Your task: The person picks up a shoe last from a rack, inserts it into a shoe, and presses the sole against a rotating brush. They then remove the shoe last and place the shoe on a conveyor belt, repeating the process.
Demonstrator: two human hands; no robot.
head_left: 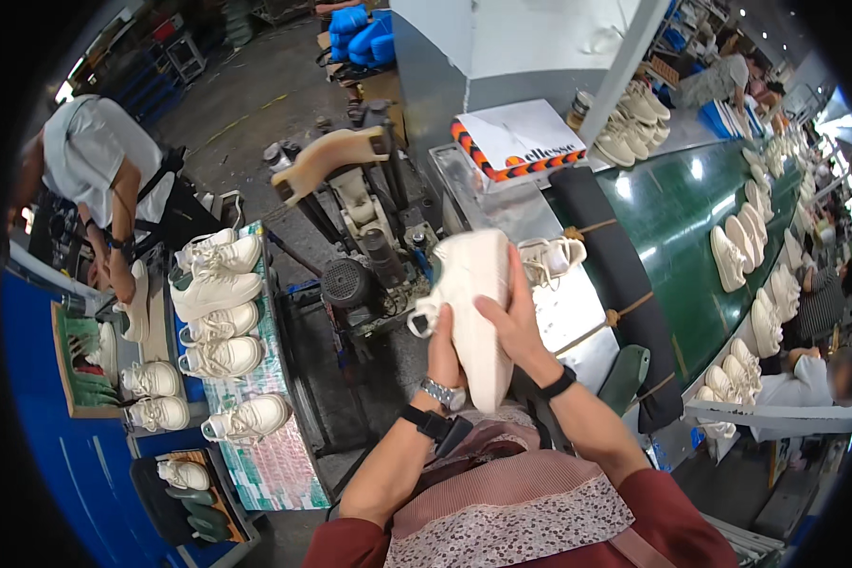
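L hand [442, 352] & R hand [511, 322] both w/ fingers wrapped round one cream shoe [471, 308] (sole up), by the press [355, 204].

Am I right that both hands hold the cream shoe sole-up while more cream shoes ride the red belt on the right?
Not quite: the belt is green, not red, as the head view shows. Both the left hand and right hand do hold the cream shoe sole-up.
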